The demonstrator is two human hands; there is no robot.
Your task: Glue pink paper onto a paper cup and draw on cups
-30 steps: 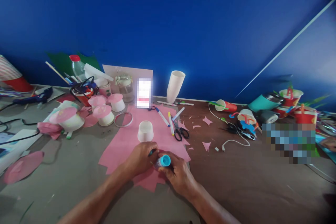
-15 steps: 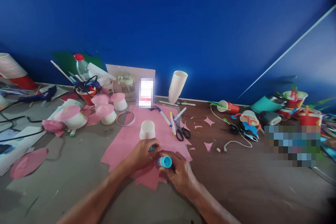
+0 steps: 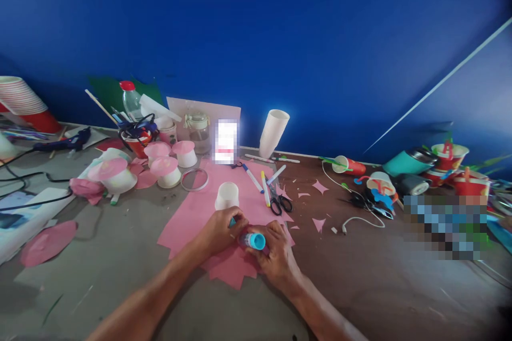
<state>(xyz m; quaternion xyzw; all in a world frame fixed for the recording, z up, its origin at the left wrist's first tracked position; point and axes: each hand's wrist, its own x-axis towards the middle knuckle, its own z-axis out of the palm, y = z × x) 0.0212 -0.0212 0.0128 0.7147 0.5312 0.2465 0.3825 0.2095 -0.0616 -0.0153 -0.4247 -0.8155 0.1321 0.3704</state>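
My right hand (image 3: 280,256) is closed around a blue-ended glue stick (image 3: 254,241), its round turquoise end facing me. Beside it, my left hand (image 3: 221,230) pinches a small teal cap (image 3: 232,221), mostly hidden by the fingers. Both hands hover close together over a jagged-edged sheet of pink paper (image 3: 188,224). Just beyond my left hand, a white paper cup (image 3: 227,195) stands on that sheet.
Black scissors (image 3: 280,204) and several markers (image 3: 253,178) lie on the sheet's right side. A clear tape ring (image 3: 194,180) and pink-topped cups (image 3: 165,171) are to the left. A stack of white cups (image 3: 274,133) leans at the back; pink scraps (image 3: 319,224) litter the right.
The glue stick and my right hand have shifted slightly to the right, opening a small gap from my left hand. The whole view has moved a little.
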